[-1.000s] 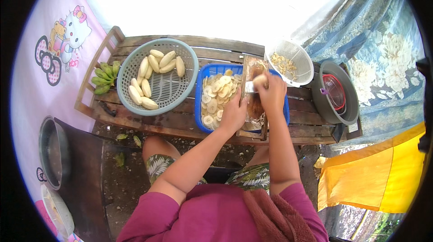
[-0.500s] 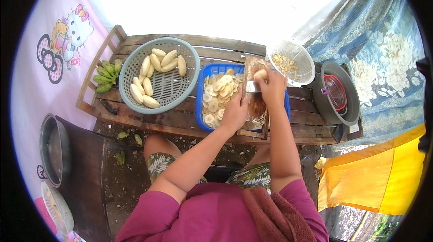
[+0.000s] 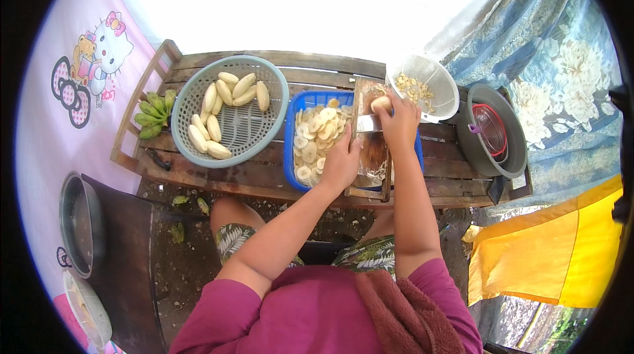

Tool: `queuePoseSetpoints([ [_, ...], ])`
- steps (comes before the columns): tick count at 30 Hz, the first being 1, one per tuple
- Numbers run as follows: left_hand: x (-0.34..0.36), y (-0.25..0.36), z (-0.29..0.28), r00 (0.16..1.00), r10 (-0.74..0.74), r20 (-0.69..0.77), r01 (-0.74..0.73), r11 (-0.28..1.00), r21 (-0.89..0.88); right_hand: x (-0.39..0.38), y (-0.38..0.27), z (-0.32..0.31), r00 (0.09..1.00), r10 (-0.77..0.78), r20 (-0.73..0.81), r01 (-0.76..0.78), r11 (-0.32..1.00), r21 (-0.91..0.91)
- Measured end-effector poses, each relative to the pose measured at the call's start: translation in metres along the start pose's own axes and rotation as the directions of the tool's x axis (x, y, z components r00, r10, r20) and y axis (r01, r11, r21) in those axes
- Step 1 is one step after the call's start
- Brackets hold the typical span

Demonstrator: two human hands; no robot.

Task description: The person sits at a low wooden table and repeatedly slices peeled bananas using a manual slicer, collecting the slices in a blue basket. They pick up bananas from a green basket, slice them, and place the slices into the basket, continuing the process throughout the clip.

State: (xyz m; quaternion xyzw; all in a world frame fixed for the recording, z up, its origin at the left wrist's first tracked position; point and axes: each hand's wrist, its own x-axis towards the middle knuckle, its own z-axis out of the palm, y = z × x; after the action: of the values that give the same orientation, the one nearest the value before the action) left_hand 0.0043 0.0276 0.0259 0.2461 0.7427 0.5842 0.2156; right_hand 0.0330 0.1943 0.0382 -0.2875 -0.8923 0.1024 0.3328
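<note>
A wooden slicer board (image 3: 374,149) with a metal blade (image 3: 369,123) rests across a blue basket (image 3: 289,149). My left hand (image 3: 341,164) is closed on the board's left edge, below the blade. In my right hand (image 3: 400,124) is a peeled banana (image 3: 381,104), pressed against the board just above the blade; the fingers partly cover it. Round banana slices (image 3: 320,135) are heaped in the basket, left of the board. Farther left, a grey-green colander (image 3: 183,136) holds several whole peeled bananas (image 3: 244,84).
A slatted wooden bench (image 3: 317,76) carries everything. A white mesh strainer (image 3: 446,83) with small pieces stands behind my right hand, and a grey basin (image 3: 470,146) with a red-rimmed strainer (image 3: 490,131) sits right of it. Green bananas (image 3: 155,114) lie at the left end.
The whole view has shifted slightly. My right hand still holds the banana at the upper part of the board, and my left hand keeps its grip on the edge.
</note>
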Motion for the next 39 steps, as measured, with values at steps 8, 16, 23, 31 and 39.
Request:
queuePoseSetpoints([
  [8,0.006,-0.025,0.011,0.988,0.14,-0.063,-0.138,0.99,0.022,-0.089,-0.018,-0.045,0.998,-0.063,0.014,0.063,0.998,-0.021],
  [16,0.001,-0.004,0.002,1.0,-0.015,0.014,0.015,1.0,-0.009,-0.01,-0.001,-0.005,1.0,0.007,0.004,-0.007,0.999,0.043],
  [23,0.003,-0.014,0.006,0.998,0.053,-0.024,-0.054,0.998,-0.017,-0.094,-0.024,-0.051,0.996,-0.052,0.074,0.052,0.999,0.002],
  [31,0.01,-0.008,-0.005,0.993,0.119,0.0,-0.119,0.988,0.095,0.017,0.01,0.009,0.998,0.036,0.061,-0.033,0.998,-0.056],
  [39,0.046,0.011,-0.097,0.999,0.004,0.054,-0.005,1.0,0.02,0.008,0.059,-0.014,0.961,0.261,0.088,-0.265,0.787,0.558],
])
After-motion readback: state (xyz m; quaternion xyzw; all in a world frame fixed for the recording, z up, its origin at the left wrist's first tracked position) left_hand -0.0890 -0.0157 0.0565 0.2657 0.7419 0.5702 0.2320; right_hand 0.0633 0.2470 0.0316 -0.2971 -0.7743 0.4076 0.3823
